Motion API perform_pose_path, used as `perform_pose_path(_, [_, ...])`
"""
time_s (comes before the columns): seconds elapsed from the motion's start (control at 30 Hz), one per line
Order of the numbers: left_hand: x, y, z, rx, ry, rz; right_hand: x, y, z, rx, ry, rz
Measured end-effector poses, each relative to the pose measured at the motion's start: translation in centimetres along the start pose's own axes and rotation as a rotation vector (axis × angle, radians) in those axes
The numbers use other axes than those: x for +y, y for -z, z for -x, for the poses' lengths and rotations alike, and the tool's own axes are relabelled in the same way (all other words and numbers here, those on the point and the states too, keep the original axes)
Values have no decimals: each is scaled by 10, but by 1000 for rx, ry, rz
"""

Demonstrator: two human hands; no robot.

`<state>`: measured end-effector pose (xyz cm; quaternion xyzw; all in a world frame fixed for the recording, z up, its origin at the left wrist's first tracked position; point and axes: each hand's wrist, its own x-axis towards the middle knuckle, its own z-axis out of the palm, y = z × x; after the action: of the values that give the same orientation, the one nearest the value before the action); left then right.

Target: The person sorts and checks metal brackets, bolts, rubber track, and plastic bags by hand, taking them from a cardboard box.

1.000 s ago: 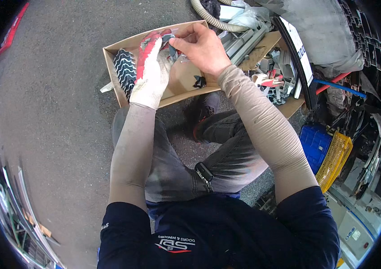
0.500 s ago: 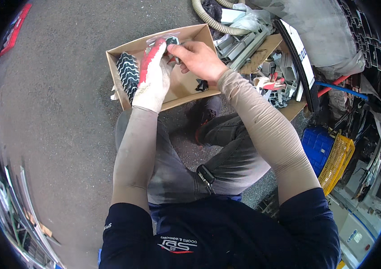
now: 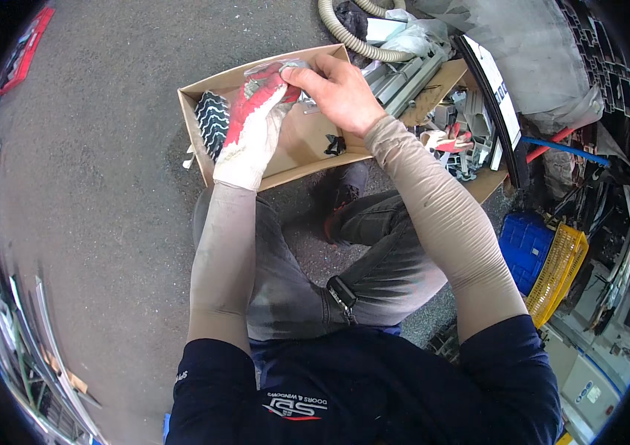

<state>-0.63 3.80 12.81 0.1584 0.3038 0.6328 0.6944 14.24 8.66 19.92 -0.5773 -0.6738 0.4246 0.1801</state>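
Note:
My left hand (image 3: 256,122), in a white work glove with red-coated fingers, is closed over the cardboard box (image 3: 296,176). Bare and with its thumb and fingers pinched together, my right hand (image 3: 341,93) meets the left fingertips. What the two hands grip is mostly hidden; a clear, plastic-looking edge shows around the gloved fingers. Inside the box, dark pieces with pale wavy edges (image 3: 212,126) are stacked along the left end, beside my left wrist. A small black part (image 3: 335,144) lies near the right front corner, below my right hand.
Grey metal profiles (image 3: 408,81) and a ribbed beige hose (image 3: 345,33) lie beyond the box's right end. Another red-and-white glove (image 3: 448,139) rests among metal scraps. Blue (image 3: 524,245) and yellow crates (image 3: 558,268) stand at right. Long metal strips (image 3: 48,341) lie at left.
The small dark part that showed between my fingertips is now hidden from sight. My right hand has turned and shifted slightly, its thumb pressing against the gloved fingers.

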Motion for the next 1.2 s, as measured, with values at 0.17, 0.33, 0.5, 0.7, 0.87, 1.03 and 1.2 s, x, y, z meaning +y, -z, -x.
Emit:
perform_pose_path(0.17, [2,2,-2,4,43,128,5,1,-3,-11,-46,-49])
perform_pose_path(0.33, [2,4,-1,116,52,125,1,6,-1,-106,-16,-11])
perform_pose_path(0.5, [6,8,-1,95,65,31,-8,10,3,-152,47,85])
perform_pose_path(0.7, [-5,15,-6,117,-77,-94,-5,7,2,-115,64,110])
perform_pose_path(0.87, [3,3,0,24,87,150,0,12,-4,-88,-108,-211])
perform_pose_path(1.03, [-7,7,-4,48,15,107,1,10,-4,-37,-40,-17])
perform_pose_path(1.2, [-11,10,-11,285,15,-458,7,5,-2,147,28,255])
